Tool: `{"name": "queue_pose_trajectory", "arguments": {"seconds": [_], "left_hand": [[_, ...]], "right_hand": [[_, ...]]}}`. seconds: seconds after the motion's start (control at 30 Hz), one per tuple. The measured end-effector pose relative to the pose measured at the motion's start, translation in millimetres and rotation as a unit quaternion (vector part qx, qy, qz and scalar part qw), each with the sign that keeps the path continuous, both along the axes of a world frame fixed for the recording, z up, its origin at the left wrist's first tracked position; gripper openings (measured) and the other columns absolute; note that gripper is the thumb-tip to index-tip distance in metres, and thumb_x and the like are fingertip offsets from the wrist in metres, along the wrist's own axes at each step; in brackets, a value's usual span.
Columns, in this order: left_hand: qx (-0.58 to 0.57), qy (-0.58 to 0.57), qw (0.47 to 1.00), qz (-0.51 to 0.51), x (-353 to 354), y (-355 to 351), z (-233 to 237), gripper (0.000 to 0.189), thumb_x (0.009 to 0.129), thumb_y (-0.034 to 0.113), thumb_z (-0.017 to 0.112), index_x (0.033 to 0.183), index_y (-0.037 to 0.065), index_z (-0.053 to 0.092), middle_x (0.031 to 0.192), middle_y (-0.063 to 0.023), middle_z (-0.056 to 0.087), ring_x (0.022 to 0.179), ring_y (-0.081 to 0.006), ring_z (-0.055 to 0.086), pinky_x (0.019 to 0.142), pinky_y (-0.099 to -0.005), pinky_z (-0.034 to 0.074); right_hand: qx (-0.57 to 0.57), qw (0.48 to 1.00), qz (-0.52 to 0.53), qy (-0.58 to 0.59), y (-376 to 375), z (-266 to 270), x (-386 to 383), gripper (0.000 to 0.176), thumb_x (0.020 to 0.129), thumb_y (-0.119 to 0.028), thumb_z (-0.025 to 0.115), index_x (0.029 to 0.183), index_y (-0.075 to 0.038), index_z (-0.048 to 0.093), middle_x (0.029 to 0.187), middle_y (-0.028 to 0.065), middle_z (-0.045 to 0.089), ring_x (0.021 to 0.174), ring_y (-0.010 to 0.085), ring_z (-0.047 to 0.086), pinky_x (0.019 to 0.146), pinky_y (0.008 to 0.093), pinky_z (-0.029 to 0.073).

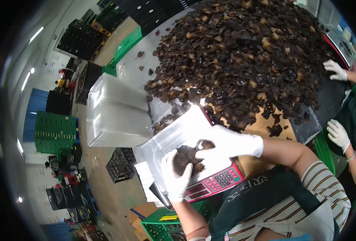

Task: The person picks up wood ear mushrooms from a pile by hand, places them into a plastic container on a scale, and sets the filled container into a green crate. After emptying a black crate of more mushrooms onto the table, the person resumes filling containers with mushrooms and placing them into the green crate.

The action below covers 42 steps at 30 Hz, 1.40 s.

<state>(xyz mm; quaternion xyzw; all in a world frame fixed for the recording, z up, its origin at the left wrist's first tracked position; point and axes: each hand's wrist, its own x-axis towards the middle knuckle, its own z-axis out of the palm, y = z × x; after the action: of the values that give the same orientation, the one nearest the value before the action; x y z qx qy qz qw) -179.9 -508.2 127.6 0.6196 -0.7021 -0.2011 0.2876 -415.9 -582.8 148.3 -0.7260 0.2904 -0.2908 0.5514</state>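
Both my hands wear white gloves and are over a clear plastic tray (166, 144) on a red weighing scale (218, 180). My left hand (176, 175) curves round the left side of some dark brown mushroom pieces (182, 157), thumb apart from the fingers. From the right, my right hand (222, 143) reaches in, its fingertips closed on a dark piece at the pile's right side. Glare washes out part of this hand and the tray. Beyond the scale, a large heap of dark mushroom pieces (242, 60) covers the table.
Stacked clear trays (117, 112) stand left of the scale. A co-worker's gloved hands (335, 70) are at the right. Black crates (121, 164) and a green crate (162, 223) lie below the table. Green crates (56, 131) stand farther left.
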Motion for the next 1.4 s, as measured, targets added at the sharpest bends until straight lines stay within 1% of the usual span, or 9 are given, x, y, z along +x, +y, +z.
{"name": "queue_pose_trajectory", "arguments": {"seconds": [0.07, 0.27, 0.33, 0.47, 0.67, 0.8, 0.93, 1.13, 1.4], "left_hand": [[0.048, 0.216, 0.975, 0.008, -3, 5, 5, 0.069, 0.066, 0.008, 0.076, 0.129, 0.002, 0.048, 0.128, -0.0161, 0.044, 0.121, -0.0300, 0.045, 0.104, -0.0399, 0.035], [-0.006, 0.156, 0.988, -0.015, 13, 14, 9, 0.073, 0.071, 0.014, 0.075, 0.134, -0.001, 0.042, 0.130, -0.0131, 0.045, 0.123, -0.0253, 0.043, 0.107, -0.0363, 0.032], [-0.017, 0.128, 0.992, -0.018, 17, 16, 6, 0.073, 0.073, 0.020, 0.075, 0.134, -0.001, 0.043, 0.134, -0.0146, 0.044, 0.125, -0.0277, 0.043, 0.108, -0.0382, 0.031], [-0.024, 0.095, 0.995, -0.035, 12, 16, 3, 0.074, 0.071, 0.016, 0.075, 0.135, 0.001, 0.043, 0.135, -0.0186, 0.042, 0.128, -0.0329, 0.039, 0.109, -0.0412, 0.030], [0.023, -0.115, 0.991, -0.063, -3, 5, 7, 0.074, 0.074, 0.029, 0.073, 0.136, 0.001, 0.042, 0.134, -0.0247, 0.043, 0.128, -0.0450, 0.035, 0.108, -0.0493, 0.028], [0.046, -0.042, 0.997, -0.033, -2, 1, 13, 0.065, 0.077, 0.024, 0.071, 0.131, -0.001, 0.045, 0.131, -0.0242, 0.046, 0.127, -0.0398, 0.039, 0.108, -0.0466, 0.028], [-0.074, -0.045, 0.996, 0.036, -27, 8, 28, 0.057, 0.082, 0.019, 0.065, 0.131, -0.002, 0.045, 0.134, -0.0211, 0.043, 0.126, -0.0362, 0.041, 0.108, -0.0444, 0.029], [-0.053, 0.169, 0.979, -0.102, -100, 19, 28, 0.051, 0.090, 0.027, 0.059, 0.131, -0.002, 0.046, 0.132, -0.0155, 0.047, 0.124, -0.0266, 0.044, 0.105, -0.0391, 0.033], [0.117, -0.029, 0.943, -0.311, -196, 22, -67, 0.064, 0.080, 0.027, 0.068, 0.135, 0.004, 0.045, 0.143, -0.0306, 0.028, 0.129, -0.0450, 0.033, 0.107, -0.0481, 0.029]], "right_hand": [[-0.283, 0.957, -0.060, 0.027, 5, -12, 25, 0.045, 0.083, -0.035, 0.065, 0.113, -0.002, 0.056, 0.095, 0.0164, 0.058, 0.078, 0.0292, 0.064, 0.071, 0.0403, 0.051], [-0.260, 0.964, -0.060, 0.009, -4, 0, 27, 0.052, 0.086, -0.039, 0.062, 0.120, 0.000, 0.052, 0.111, 0.0192, 0.058, 0.089, 0.0311, 0.064, 0.076, 0.0404, 0.051], [0.025, 0.998, -0.053, 0.017, 0, 0, 3, 0.042, 0.088, -0.031, 0.062, 0.116, 0.000, 0.057, 0.091, 0.0137, 0.066, 0.077, 0.0224, 0.065, 0.069, 0.0326, 0.050], [0.111, 0.989, -0.076, 0.060, 18, -33, -59, 0.026, 0.089, -0.025, 0.060, 0.104, -0.005, 0.063, 0.086, 0.0085, 0.067, 0.071, 0.0105, 0.058, 0.065, 0.0264, 0.046], [0.212, 0.888, 0.270, 0.306, 83, -56, -162, 0.026, 0.090, -0.028, 0.057, 0.094, -0.005, 0.066, 0.086, 0.0096, 0.067, 0.077, 0.0175, 0.062, 0.070, 0.0313, 0.048], [0.112, 0.958, -0.136, 0.225, 95, -36, -189, 0.026, 0.086, -0.027, 0.062, 0.094, -0.002, 0.064, 0.089, 0.0128, 0.066, 0.086, 0.0252, 0.062, 0.076, 0.0318, 0.047], [-0.305, 0.736, -0.471, 0.380, 76, -74, -206, 0.034, 0.077, -0.023, 0.064, 0.105, -0.004, 0.057, 0.117, 0.0187, 0.054, 0.110, 0.0384, 0.048, 0.090, 0.0448, 0.041], [-0.261, 0.848, -0.300, 0.351, 107, -111, -176, 0.043, 0.076, -0.037, 0.067, 0.107, -0.009, 0.062, 0.134, 0.0234, 0.045, 0.124, 0.0408, 0.041, 0.102, 0.0561, 0.031], [-0.301, 0.899, -0.262, 0.183, 136, -117, -187, 0.026, 0.078, -0.021, 0.065, 0.101, -0.011, 0.063, 0.119, 0.0084, 0.056, 0.114, 0.0292, 0.049, 0.102, 0.0483, 0.034]]}}
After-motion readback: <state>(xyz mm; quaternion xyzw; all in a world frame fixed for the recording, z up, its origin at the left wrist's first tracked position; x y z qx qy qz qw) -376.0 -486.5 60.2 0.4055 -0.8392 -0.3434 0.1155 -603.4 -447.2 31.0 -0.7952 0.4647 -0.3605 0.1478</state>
